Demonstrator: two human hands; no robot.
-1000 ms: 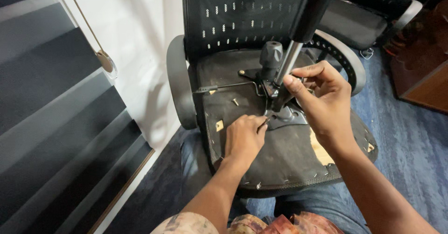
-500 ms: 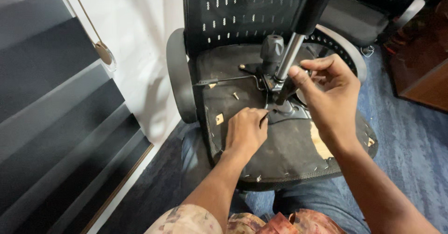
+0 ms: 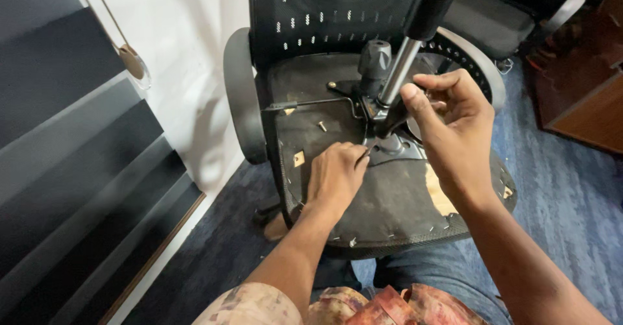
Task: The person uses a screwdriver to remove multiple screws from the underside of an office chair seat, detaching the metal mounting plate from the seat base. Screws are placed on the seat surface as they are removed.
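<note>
Two hands work on the underside of an upturned office chair seat [image 3: 389, 208] resting on the person's lap. At its middle sits the metal seat plate [image 3: 396, 148] with the gas cylinder [image 3: 397, 72] rising from it. The left hand [image 3: 334, 179] lies on the seat with its fingers pinched narrow on something small and thin at the plate's edge; what it is cannot be told. The right hand [image 3: 454, 127] is curled just beside the cylinder's base, thumb raised and fingers bent in; whether they grip anything is hidden. Compared with a second ago both hands keep nearly the same places, the right thumb drawn slightly nearer the cylinder, so the work at the plate looks unfinished. One loose screw [image 3: 322, 126] lies on the seat near the lever rod [image 3: 311, 103]. No container shows. Beyond are the armrest [image 3: 239, 98], the mesh backrest [image 3: 324, 7], blue carpet [image 3: 571, 189] and a wooden cabinet [image 3: 590, 111].
</note>
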